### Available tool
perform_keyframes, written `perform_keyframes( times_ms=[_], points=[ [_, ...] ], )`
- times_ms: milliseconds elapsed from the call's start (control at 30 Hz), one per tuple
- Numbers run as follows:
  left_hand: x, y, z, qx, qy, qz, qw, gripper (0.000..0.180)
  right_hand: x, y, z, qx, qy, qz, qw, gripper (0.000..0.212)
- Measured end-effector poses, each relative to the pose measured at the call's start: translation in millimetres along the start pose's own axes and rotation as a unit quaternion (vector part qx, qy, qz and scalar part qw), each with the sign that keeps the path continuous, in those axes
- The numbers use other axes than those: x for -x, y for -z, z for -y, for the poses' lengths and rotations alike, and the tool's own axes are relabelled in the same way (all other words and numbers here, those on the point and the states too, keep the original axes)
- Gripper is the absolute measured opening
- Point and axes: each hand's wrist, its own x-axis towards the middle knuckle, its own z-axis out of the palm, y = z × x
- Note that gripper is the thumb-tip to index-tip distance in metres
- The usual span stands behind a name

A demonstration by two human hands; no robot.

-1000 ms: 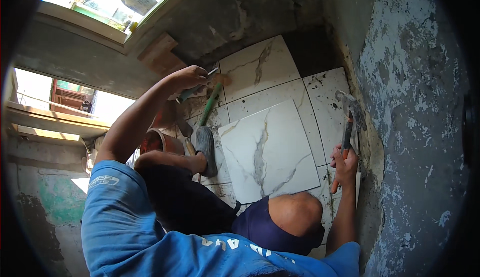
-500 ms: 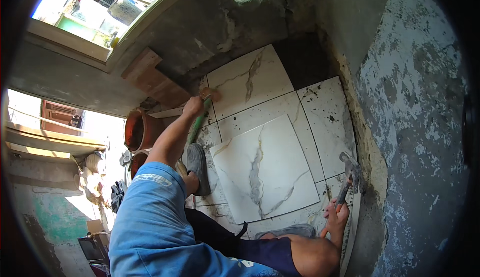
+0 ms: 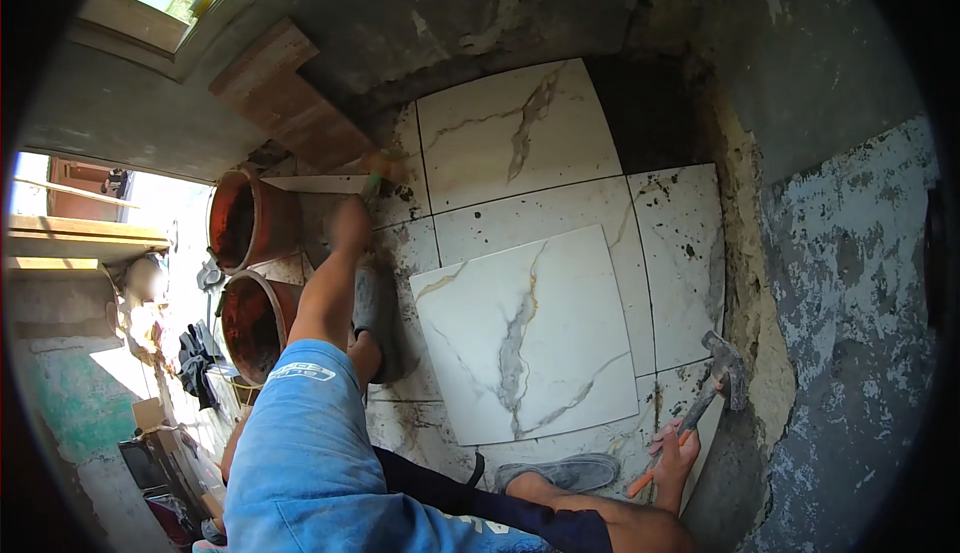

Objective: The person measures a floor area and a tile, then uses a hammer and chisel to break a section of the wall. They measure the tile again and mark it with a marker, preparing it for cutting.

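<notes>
My left hand (image 3: 350, 223), blurred by motion, grips a green-handled tool (image 3: 374, 179) near the upright buckets. The tool's orange-brown head is smeared, so its kind is unclear. At the lower right, my right hand (image 3: 676, 455) is closed round a claw hammer (image 3: 690, 417) with a dark and orange handle. Its metal head points away from me, beside the broken wall base. Between my hands a loose white marble-look tile (image 3: 560, 343) lies askew over the floor tiles (image 3: 540, 211). My shoes rest on the floor at its left and near sides.
Two reddish buckets (image 3: 292, 215) stand at the left. A stepped brown board (image 3: 290, 93) leans near the far wall. A dark untiled patch (image 3: 655, 118) lies in the far right corner. The right wall (image 3: 850, 253) is rough and peeling, with a crumbled base.
My left hand has drawn nearer to me, and the tool's head has shifted left over the floor. The hammer has moved slightly toward the right wall. The whole view has shifted too.
</notes>
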Motion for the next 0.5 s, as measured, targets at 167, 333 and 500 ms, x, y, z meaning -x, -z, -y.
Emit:
perform_keyframes(
  times_ms=[167, 333, 500],
  points=[
    [-12, 15, 24, -0.036, -0.012, 0.023, 0.999, 0.021, -10, -10, -7, -0.025, 0.016, 0.016, 0.999, 0.02],
    [-12, 12, 6, -0.03, 0.001, -0.001, 1.0, 0.02, -3, -3, -1, -0.025, 0.026, 0.022, 0.999, 0.022],
    [-13, 7, -11, 0.014, 0.005, 0.035, 0.999, 0.047, 12, 19, -3, -0.025, 0.016, -0.012, 0.999, 0.019]
  ],
)
